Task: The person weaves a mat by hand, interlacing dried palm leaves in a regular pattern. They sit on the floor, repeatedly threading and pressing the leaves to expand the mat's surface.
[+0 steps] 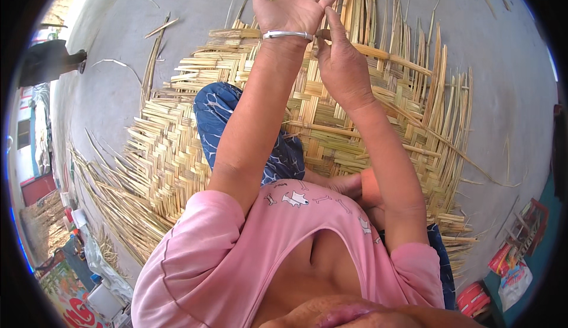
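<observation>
My left hand (pixel 293 8) is raised over the far part of the woven mat, palm up, fingers spread and nothing in it. A silver bangle (pixel 288 34) circles that wrist. Close beside it is my right hand (pixel 344 70), its thumb stretched up toward the edge of the left palm and its other fingers partly curled near the bangle's end. Whether those fingertips touch the bangle, I cannot tell. Beneath both arms lies a half-woven mat (pixel 171 150) of flat, pale yellow-green strips, loose ends sticking out around its edges. My legs in blue patterned trousers (pixel 216 112) rest on it.
Loose strips (pixel 155 67) lie on the grey floor (pixel 503 85) left of the mat. A dark object (pixel 53 61) stands at the far left. Bags and household items (pixel 106 275) fill the lower left; red and white packets (pixel 510 275) sit at the lower right.
</observation>
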The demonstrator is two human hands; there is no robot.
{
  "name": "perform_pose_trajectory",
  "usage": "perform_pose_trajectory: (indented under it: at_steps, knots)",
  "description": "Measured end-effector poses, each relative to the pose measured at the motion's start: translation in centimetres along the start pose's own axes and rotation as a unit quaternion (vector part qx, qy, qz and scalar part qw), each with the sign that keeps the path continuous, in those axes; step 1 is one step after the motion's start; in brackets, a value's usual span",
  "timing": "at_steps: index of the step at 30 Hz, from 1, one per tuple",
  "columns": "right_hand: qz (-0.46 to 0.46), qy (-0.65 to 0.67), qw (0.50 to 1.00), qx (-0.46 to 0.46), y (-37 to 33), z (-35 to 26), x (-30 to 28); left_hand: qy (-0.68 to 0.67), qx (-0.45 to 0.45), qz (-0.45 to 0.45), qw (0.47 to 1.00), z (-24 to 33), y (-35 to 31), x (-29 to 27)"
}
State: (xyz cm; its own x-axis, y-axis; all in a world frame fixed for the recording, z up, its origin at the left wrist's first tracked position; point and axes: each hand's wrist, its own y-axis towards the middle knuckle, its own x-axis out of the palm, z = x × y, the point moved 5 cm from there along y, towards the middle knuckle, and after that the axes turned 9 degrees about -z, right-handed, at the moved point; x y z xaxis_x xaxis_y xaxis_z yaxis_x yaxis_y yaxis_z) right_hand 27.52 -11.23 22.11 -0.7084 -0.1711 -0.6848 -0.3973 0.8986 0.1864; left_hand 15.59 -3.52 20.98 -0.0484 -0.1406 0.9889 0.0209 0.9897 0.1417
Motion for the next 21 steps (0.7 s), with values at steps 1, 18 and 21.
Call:
perform_pose_trajectory:
  at_steps: [1, 18, 21]
  knots:
    - [0.009, -0.011, 1.0, -0.011, 0.2, -0.3, 0.4, -0.011, 0.011, 0.007, 1.0, 0.4, 0.0, 0.2]
    - [-0.031, -0.101, 0.994, -0.012, 2.9, -5.3, 2.1, 0.016, 0.069, -0.046, 0.996, 6.1, -2.4, 2.2]
    - [-0.024, -0.11, 0.993, -0.028, 3.2, -5.8, 2.4, 0.017, 0.078, -0.035, 0.996, 6.8, -2.7, 2.4]
